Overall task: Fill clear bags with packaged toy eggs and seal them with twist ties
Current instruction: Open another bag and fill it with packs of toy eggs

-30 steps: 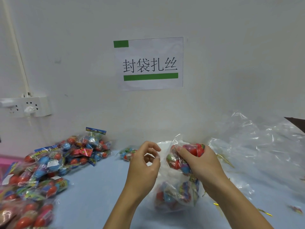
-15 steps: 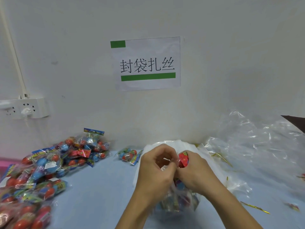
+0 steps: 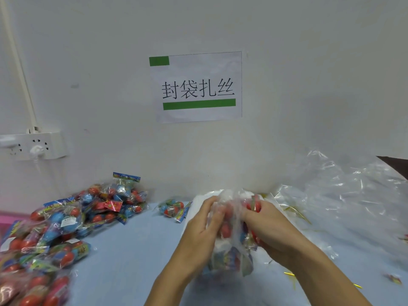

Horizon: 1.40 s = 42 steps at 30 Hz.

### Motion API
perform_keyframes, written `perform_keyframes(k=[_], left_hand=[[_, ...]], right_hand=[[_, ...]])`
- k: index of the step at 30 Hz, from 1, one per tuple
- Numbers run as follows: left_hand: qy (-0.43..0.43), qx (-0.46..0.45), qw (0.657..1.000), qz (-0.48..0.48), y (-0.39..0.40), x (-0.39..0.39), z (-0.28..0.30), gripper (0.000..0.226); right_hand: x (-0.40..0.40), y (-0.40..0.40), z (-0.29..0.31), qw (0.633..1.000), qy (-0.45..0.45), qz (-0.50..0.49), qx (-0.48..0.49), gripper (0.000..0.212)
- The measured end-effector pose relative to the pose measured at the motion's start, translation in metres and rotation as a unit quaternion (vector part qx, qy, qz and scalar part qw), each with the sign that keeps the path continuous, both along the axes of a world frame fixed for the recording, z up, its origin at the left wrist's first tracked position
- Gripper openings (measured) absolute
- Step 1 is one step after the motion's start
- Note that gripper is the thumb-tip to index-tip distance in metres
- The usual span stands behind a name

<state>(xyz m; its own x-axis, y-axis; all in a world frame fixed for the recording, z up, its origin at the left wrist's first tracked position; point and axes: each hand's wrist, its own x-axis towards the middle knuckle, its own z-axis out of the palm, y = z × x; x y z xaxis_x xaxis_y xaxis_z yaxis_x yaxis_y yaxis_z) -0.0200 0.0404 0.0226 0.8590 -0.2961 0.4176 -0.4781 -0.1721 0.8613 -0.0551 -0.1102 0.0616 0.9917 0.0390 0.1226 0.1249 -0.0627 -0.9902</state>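
Observation:
A clear bag (image 3: 231, 257) holding packaged red and blue toy eggs stands on the blue table between my hands. My left hand (image 3: 203, 226) grips the bag's left side near its top, fingers curled into the plastic. My right hand (image 3: 269, 228) grips the right side, with a red egg pack (image 3: 254, 205) pushed in at the mouth under its fingers. Thin gold twist ties (image 3: 289, 273) lie on the table to the right.
A large heap of packaged toy eggs (image 3: 66, 228) covers the table's left side. One loose pack (image 3: 174, 209) lies by the wall. A pile of empty clear bags (image 3: 344, 202) fills the right. A power strip (image 3: 33, 145) hangs on the wall.
My right hand has pushed the egg pack down into the bag. My left hand came in from the left and took hold of the bag. Both hands now sit lower around its top.

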Motion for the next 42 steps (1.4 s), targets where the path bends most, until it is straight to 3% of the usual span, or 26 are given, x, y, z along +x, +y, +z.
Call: perform_keyframes(k=[4, 6, 9, 15, 19, 21, 24, 27, 31, 35, 39, 42], left_hand=[[-0.011, -0.001, 1.000, 0.020, 0.009, 0.007, -0.004, 0.065], [-0.016, 0.014, 1.000, 0.015, 0.009, 0.008, -0.006, 0.058], [-0.033, 0.039, 0.999, 0.019, 0.005, 0.007, -0.007, 0.038], [-0.120, 0.064, 0.989, 0.062, -0.002, 0.005, -0.004, 0.028], [-0.121, 0.066, 0.985, 0.103, -0.003, 0.006, -0.004, 0.039], [-0.089, 0.037, 0.991, 0.093, 0.000, 0.009, -0.006, 0.050], [-0.068, 0.004, 0.996, 0.059, 0.002, 0.008, -0.005, 0.041], [-0.083, 0.017, 0.996, 0.041, 0.000, 0.003, -0.004, 0.037], [-0.110, 0.048, 0.992, 0.028, -0.002, 0.000, -0.003, 0.043], [-0.157, 0.114, 0.979, 0.058, -0.005, -0.002, -0.001, 0.042], [-0.193, 0.089, 0.973, 0.089, -0.008, -0.002, 0.000, 0.034], [-0.203, 0.075, 0.968, 0.126, -0.007, 0.000, 0.001, 0.036]], right_hand=[[-0.006, -0.002, 0.010, 0.995, 0.025, 0.082, 0.050, 0.035], [-0.007, -0.001, 0.009, 0.995, 0.036, 0.084, 0.026, 0.039], [-0.007, -0.001, 0.006, 0.994, 0.062, 0.090, -0.009, 0.025], [-0.006, -0.001, 0.007, 0.995, 0.065, 0.073, 0.002, 0.021], [-0.006, 0.001, 0.009, 0.999, 0.016, 0.040, 0.025, 0.018], [-0.008, 0.001, 0.012, 0.999, 0.000, 0.041, 0.019, 0.023], [-0.011, 0.001, 0.012, 0.997, 0.021, 0.078, -0.003, 0.031], [-0.011, 0.001, 0.010, 0.992, 0.052, 0.116, -0.022, 0.022], [-0.011, 0.001, 0.006, 0.983, 0.094, 0.144, -0.057, 0.028], [-0.009, 0.008, 0.000, 0.987, 0.087, 0.105, -0.083, 0.040], [-0.003, 0.009, -0.007, 0.993, 0.072, 0.055, -0.078, 0.040], [-0.003, 0.008, -0.006, 0.992, 0.071, 0.081, -0.068, 0.028]])
